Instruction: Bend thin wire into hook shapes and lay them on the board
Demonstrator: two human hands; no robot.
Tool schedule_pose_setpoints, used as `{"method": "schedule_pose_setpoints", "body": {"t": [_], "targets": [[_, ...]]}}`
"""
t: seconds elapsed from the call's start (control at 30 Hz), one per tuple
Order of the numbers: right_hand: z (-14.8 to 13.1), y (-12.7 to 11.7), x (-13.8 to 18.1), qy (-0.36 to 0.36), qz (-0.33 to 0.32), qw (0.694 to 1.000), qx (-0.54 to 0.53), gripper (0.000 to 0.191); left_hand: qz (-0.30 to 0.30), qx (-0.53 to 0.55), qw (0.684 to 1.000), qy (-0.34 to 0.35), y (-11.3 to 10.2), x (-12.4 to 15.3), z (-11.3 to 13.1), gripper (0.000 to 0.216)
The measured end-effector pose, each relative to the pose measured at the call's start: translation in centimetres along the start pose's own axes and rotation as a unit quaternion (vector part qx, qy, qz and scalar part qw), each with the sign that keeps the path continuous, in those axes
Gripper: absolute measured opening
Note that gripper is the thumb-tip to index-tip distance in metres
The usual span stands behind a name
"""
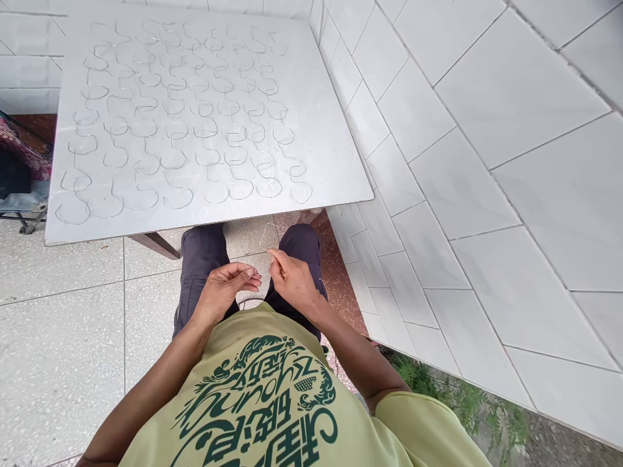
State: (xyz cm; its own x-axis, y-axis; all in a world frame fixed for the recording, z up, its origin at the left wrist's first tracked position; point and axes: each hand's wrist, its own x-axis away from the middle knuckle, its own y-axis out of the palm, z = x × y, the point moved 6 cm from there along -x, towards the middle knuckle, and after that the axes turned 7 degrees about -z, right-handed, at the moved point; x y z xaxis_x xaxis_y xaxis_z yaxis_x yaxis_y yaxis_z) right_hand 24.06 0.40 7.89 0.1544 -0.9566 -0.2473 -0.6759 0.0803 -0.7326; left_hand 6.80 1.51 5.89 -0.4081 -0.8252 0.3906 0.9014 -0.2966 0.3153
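Note:
A thin, pale wire [263, 239] runs between my two hands, over my lap. Its upper end curves in a hook above my right hand. My left hand [230, 282] pinches one part of it between thumb and fingers. With thumb and forefinger closed, my right hand [292, 275] grips it a little farther along. Beyond my knees, many curved wires [178, 198] lie in rough rows on a white tabletop [335, 175]. Most are bent into S-like or 5-like shapes.
White tiled wall [467, 188] rises close on my right. A wooden table leg [156, 245] stands left of my knees on the speckled floor [73, 305]. Dark and patterned cloth [22, 159] lies at the far left. Green plants [452, 395] grow at lower right.

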Motion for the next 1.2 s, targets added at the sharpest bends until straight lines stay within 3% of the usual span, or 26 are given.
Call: {"method": "schedule_pose_setpoints", "body": {"t": [0.17, 0.37, 0.6, 0.8, 1.0, 1.2], "targets": [[-0.1, -0.4, 0.2, 0.015, -0.003, 1.0, -0.006, 0.028, 0.021, -0.025, 0.999, 0.009, -0.4, 0.1, 0.3, 0.031], [-0.1, -0.5, -0.3, 0.057, -0.062, 0.994, -0.072, 0.02, -0.009, -0.059, 0.998, -0.013, 0.0, 0.3, -0.1, 0.033], [-0.3, 0.0, -0.5, -0.006, -0.094, 0.993, -0.074, 0.028, -0.035, -0.103, 0.994, -0.026, -0.1, 0.1, -0.6, 0.034], [-0.4, 0.1, 0.0, -0.004, -0.143, 0.988, -0.052, 0.025, -0.027, -0.128, 0.991, -0.037, -0.8, 0.1, -0.4, 0.036], [-0.4, 0.1, -0.3, 0.043, -0.176, 0.968, -0.174, 0.021, -0.033, -0.158, 0.985, -0.055, -0.6, 0.2, -0.4, 0.036], [0.1, 0.6, -0.2, 0.121, -0.182, 0.921, -0.323, 0.019, -0.013, -0.121, 0.992, -0.033, -1.0, 0.1, -0.4, 0.039]]}}
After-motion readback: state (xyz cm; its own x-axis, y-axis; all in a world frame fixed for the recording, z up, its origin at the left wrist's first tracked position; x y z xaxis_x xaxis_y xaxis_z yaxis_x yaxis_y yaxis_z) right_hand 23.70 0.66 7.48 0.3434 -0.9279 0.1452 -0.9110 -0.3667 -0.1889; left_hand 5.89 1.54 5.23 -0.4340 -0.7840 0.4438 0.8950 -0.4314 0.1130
